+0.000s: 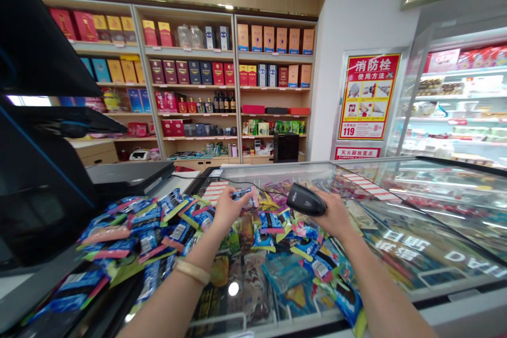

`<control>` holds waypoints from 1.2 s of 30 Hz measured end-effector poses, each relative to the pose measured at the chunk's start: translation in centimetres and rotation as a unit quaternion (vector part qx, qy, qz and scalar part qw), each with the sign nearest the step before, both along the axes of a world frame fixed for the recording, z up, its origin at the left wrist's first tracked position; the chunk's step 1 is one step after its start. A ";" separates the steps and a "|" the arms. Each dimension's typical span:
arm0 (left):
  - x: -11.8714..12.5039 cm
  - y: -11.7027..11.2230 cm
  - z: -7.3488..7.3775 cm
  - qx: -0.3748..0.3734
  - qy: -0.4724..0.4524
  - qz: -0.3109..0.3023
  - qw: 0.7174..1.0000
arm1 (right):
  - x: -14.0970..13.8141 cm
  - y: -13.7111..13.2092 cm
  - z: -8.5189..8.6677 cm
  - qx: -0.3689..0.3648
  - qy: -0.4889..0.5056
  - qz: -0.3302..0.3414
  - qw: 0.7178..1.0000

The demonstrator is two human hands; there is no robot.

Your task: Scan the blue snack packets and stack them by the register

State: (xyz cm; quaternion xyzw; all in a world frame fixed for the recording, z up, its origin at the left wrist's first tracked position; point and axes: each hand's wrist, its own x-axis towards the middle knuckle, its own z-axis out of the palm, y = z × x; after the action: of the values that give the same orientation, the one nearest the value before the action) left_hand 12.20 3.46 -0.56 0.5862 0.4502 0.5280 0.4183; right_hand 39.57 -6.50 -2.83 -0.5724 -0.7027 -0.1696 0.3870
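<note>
My left hand [226, 208] is closed on a small blue snack packet [244, 194], held up above the glass lid of a chest freezer [400, 232]. My right hand [335, 214] grips a black handheld barcode scanner [306, 200], whose head points left toward the packet. The two hands are a short gap apart. Below and around them lie several blue, pink and green snack packets [146, 232] spread over the freezer lid and the counter. A gold bracelet [193, 271] sits on my left wrist.
A black till screen and its stand [43, 158] fill the left side. Wooden shelves [233, 90] with boxed bottles line the back wall. A red fire-safety poster [369, 96] hangs on the white wall. An open chilled display [455, 100] stands at the right.
</note>
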 end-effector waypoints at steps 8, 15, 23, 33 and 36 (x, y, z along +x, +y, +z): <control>1.6 -1.8 -2.7 -0.081 -0.284 -0.118 0.948 | -0.8 -0.4 0.2 -0.006 0.002 -0.003 1.000; 2.1 -3.0 -2.9 -0.054 -0.280 -0.118 0.951 | -1.6 -0.7 0.6 -0.033 -0.009 0.032 0.999; 2.2 -3.5 -2.7 -0.037 -0.263 -0.105 0.958 | -1.7 -0.8 0.7 -0.066 -0.005 0.029 0.997; 2.2 -3.3 -2.9 -0.006 -0.244 -0.102 0.964 | -1.4 -0.5 0.4 -0.069 -0.015 0.024 0.997; 2.5 -3.3 -3.3 0.056 -0.158 -0.080 0.983 | -1.0 -0.3 0.2 -0.036 -0.012 0.011 0.999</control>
State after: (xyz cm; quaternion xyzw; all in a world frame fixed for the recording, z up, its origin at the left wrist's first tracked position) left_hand 14.68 0.18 -3.82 0.5514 0.3001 0.6033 0.4918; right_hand 38.53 -6.82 -2.61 -0.5763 -0.7190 -0.1465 0.3598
